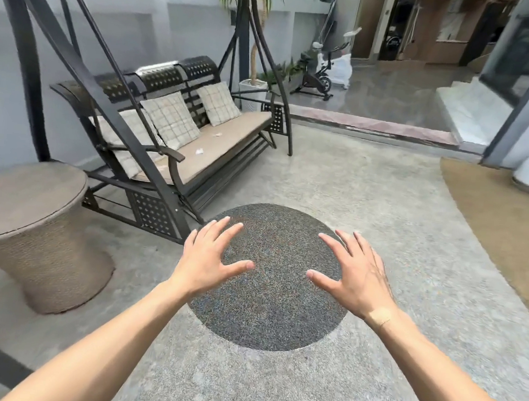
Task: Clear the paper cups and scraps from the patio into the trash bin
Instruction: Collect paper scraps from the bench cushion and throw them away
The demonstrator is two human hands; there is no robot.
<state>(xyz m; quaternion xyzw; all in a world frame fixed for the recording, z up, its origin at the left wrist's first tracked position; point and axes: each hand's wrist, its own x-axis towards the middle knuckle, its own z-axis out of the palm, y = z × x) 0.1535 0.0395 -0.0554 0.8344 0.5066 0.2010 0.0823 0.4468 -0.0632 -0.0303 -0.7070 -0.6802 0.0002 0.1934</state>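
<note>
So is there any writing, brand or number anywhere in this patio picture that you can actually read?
None can be read.
Dark appliance in the far doorway: a pale round mark on its front, too blurred to read.
Exercise bike: no legible label.
Paper scraps on the swing bench: too small to show any print.
Left hand and right hand: empty, nothing written on them.

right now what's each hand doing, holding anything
Left hand: open, fingers spread, holding nothing.
Right hand: open, fingers spread, holding nothing.
Both hover above the dark round pebbled floor patch.
</note>
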